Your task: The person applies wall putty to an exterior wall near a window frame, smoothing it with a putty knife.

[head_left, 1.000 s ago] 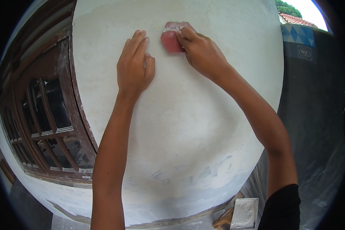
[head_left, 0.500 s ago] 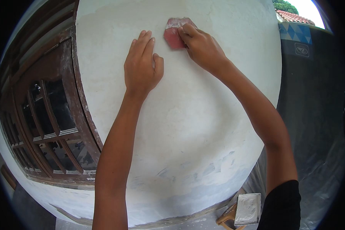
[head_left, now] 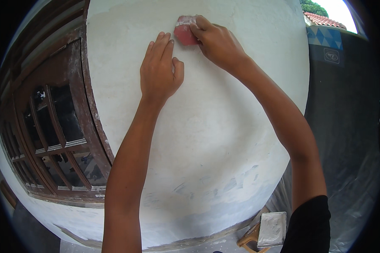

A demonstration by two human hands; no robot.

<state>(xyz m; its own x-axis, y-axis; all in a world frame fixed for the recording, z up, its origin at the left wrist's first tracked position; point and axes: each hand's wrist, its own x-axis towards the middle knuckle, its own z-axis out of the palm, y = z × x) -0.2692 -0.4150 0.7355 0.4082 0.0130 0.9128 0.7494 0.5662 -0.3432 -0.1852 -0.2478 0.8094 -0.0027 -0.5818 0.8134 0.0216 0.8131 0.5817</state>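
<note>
Ahead of me is a white plastered wall (head_left: 207, 126) with grey patches and smears low down. My right hand (head_left: 219, 42) pinches a flat reddish putty scraper (head_left: 185, 34) between thumb and fingers, high on the wall. White paste coats the scraper's upper part, and its face lies close against the plaster. To its left, my left hand (head_left: 159, 69) rests on the wall with fingers stretched out and thumb apart, holding nothing. Down at the right, a shallow rectangular tray (head_left: 272, 213) contains whitish putty (head_left: 272, 230).
A dark brown wooden window frame (head_left: 82, 76) with glass panes borders the wall at left. Under the tray stands a brown stool (head_left: 248, 239). Dark sheeting (head_left: 346, 126) with a blue patterned strip hangs at right; a tiled roof (head_left: 325, 19) shows beyond.
My right hand has moved the scraper slightly left and up across the wall. The left hand keeps its flat pose; its small shift in the picture goes with a slight shift of the view.
</note>
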